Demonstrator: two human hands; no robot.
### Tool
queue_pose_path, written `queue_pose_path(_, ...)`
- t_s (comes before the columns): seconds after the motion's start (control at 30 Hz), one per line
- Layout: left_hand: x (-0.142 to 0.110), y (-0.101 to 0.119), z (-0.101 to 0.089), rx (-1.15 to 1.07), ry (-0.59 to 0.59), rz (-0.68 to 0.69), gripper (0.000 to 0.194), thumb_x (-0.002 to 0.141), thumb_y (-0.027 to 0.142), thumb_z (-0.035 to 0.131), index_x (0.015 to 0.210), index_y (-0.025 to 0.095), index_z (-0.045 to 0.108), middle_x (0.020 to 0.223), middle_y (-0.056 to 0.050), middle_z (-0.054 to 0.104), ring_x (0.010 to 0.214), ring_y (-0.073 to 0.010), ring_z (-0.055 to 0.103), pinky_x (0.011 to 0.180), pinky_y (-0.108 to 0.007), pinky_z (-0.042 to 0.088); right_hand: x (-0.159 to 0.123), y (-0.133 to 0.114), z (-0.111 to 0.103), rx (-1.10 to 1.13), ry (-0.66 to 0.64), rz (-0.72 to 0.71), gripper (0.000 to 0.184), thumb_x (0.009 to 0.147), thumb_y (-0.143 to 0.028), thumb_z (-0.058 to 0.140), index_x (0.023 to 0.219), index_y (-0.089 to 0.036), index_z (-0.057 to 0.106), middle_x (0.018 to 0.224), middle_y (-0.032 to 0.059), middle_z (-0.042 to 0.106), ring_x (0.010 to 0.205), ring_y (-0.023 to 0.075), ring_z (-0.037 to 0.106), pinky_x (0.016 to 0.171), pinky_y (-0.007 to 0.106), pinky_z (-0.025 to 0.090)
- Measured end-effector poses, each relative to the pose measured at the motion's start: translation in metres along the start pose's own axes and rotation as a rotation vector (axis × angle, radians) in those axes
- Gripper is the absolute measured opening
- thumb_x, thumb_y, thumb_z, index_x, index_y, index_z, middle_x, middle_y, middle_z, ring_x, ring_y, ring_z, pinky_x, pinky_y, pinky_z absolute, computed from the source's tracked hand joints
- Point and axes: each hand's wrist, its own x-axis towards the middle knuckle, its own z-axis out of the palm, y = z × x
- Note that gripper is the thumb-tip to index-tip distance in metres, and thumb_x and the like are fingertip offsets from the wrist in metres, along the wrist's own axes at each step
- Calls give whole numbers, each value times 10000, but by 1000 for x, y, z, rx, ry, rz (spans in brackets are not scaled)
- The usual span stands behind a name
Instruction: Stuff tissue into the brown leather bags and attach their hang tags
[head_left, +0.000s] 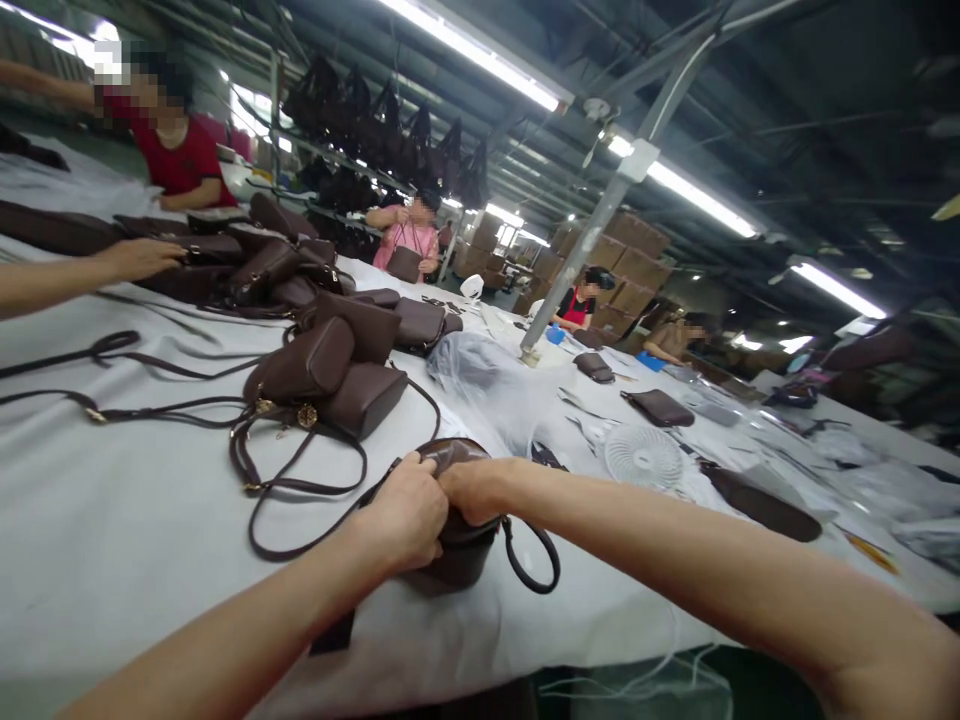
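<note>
A dark brown leather handbag (pixel 459 562) stands on the white-covered table in front of me. My left hand (pixel 411 508) is closed on the near left of its top edge. Beside it, my right hand (pixel 474 488) has its fingers curled down at the bag's top; the fingertips are hidden. A looped wrist strap (pixel 536 560) hangs off the bag's right side. To the left, a long thin shoulder strap (pixel 281 552) curves over the cloth. Close beyond my hands is a pile of similar brown bags (pixel 311 365) with gold-coloured fittings.
Clear plastic wrapping (pixel 495 385) and a white round fan (pixel 643 457) lie beyond my hands. A metal post (pixel 581 255) rises from the table. At the left another person's hand (pixel 142 258) touches the piled bags. Several people work around the table.
</note>
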Motion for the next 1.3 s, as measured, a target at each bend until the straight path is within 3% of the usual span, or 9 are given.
queue_pose_path(0.13, -7, 5, -23, 25, 2, 18, 184, 722, 348, 727, 733, 165, 726, 785, -104, 718, 881, -280, 602, 794, -383, 406, -63, -4, -19, -25, 239, 152, 210, 743, -171, 675, 945, -137, 716, 879, 126, 726, 803, 270, 672, 612, 292, 437)
queue_pose_path(0.23, -10, 11, -31, -114, 106, 80, 129, 795, 291, 666, 806, 172, 713, 839, -81, 715, 853, -254, 629, 755, -344, 434, -101, 1, -4, 47, 309, 354, 308, 691, -412, 746, 854, -154, 708, 769, 117, 702, 716, 280, 654, 558, 295, 400)
queue_pose_path(0.37, 2, 21, -34, -315, 181, 81, 194, 905, 224, 491, 913, 203, 684, 899, -38, 705, 842, -189, 645, 732, -277, 448, -121, 15, 31, 119, 320, 408, 98, 667, -152, 657, 760, -179, 671, 731, 64, 675, 683, 208, 612, 544, 258, 342)
queue_pose_path(0.53, 23, 26, -27, -338, 275, -15, 144, 832, 272, 588, 934, 189, 648, 940, -44, 688, 852, -201, 634, 732, -280, 457, -115, 22, 28, 669, 731, 112, 285, 727, -112, 540, 997, -183, 598, 674, -34, 586, 601, 113, 519, 535, 210, 353)
queue_pose_path(0.7, 14, 16, -26, -205, 316, -254, 211, 901, 222, 462, 879, 172, 666, 885, -76, 691, 866, -232, 616, 738, -330, 437, -86, 21, 23, 929, 780, -338, 442, 719, -74, 532, 1151, -168, 512, 846, -20, 616, 749, 108, 566, 658, 213, 440)
queue_pose_path(0.87, -3, 2, -20, 7, 325, -407, 202, 898, 186, 441, 831, 156, 629, 935, -103, 646, 928, -271, 559, 757, -378, 428, -60, 32, 46, 774, 824, -170, 469, 709, -18, 502, 1154, -163, 522, 836, -13, 653, 725, 124, 590, 655, 230, 447)
queue_pose_path(1.07, -4, -4, -23, -3, 312, -513, 222, 849, 42, 385, 848, 155, 575, 962, -108, 582, 883, -228, 563, 801, -347, 441, -74, 36, 63, 478, 1070, 27, 385, 804, -135, 583, 1185, -166, 539, 1005, 71, 643, 864, 178, 610, 819, 331, 471)
queue_pose_path(1.17, -6, 1, -26, 55, 344, -540, 247, 809, 9, 391, 882, 171, 563, 955, -95, 565, 897, -231, 568, 764, -332, 449, -81, 33, 86, 513, 999, 113, 620, 705, -314, 765, 1252, -175, 505, 1178, 127, 584, 965, 229, 600, 863, 394, 478)
queue_pose_path(1.3, -12, 13, -23, -78, 461, -559, 154, 839, 102, 431, 924, 191, 524, 964, -63, 550, 782, -200, 584, 653, -304, 447, -77, 27, 118, 678, 1013, 124, 676, 670, -154, 750, 1285, -209, 476, 1146, 86, 601, 903, 190, 610, 824, 353, 504)
